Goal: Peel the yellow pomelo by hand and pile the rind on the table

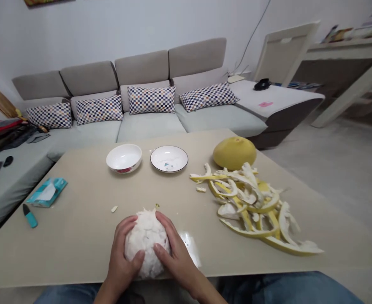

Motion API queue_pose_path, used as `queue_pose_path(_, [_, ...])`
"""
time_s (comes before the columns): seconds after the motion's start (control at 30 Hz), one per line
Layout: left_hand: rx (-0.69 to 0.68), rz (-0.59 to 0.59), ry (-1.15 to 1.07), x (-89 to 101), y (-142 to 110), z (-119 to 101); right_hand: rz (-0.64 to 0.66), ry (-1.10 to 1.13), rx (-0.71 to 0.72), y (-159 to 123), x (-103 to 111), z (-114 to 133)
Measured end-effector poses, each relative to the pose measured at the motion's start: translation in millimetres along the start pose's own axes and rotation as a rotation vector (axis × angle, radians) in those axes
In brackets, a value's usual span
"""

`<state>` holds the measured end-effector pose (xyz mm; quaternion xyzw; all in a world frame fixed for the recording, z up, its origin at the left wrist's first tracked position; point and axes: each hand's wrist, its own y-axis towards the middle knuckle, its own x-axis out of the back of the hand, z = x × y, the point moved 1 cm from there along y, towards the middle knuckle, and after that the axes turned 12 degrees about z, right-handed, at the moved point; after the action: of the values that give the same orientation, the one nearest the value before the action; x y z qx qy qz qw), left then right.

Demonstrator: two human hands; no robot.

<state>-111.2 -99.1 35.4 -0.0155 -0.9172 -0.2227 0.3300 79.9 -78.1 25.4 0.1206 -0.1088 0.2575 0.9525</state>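
Observation:
A peeled pomelo [145,240], white with pith, rests on the beige table [78,236] near its front edge. My left hand [122,257] wraps its left side and my right hand [176,253] wraps its right side, both thumbs pressed onto its near face. A heap of yellow-and-white peel strips [255,209] lies to the right. Behind that heap sits a whole yellow pomelo [234,153].
A white bowl [124,158] and a white plate [169,158] stand at the table's far side. A teal tissue pack [47,192] and a teal-handled knife [30,215] lie at the left. Small pith scraps [114,208] dot the table. A grey sofa [147,122] runs behind.

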Motion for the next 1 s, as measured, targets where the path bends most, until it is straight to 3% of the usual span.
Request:
queue_pose_path(0.2, [-0.041,0.050,-0.004,0.6,2,0,-0.015,0.049,-0.056,4,29,7])
queue_pose_path(0.33, [-0.031,0.054,-0.005,3.4,5,2,-0.034,0.059,-0.104,24,48,19])
queue_pose_path(0.43, [-0.015,0.079,0.005,5.8,5,0,0.042,0.187,-0.154,43,54,29])
queue_pose_path(0.57, [0.065,0.053,0.051,7.3,2,-11,0.132,0.256,-0.154,61,48,32])
queue_pose_path(0.67, [0.189,-0.012,0.083,4.7,0,-20,0.027,0.210,-0.109,63,35,28])
queue_pose_path(0.77, [0.240,0.004,0.119,-0.7,1,-25,-0.095,0.197,-0.074,57,22,29])
queue_pose_path(0.9, [0.142,0.068,0.105,-5.7,11,-21,-0.150,0.155,-0.011,50,16,38])
queue_pose_path(1.0, [0.011,0.095,0.061,-5.7,24,-15,-0.154,0.202,-0.049,45,18,41])
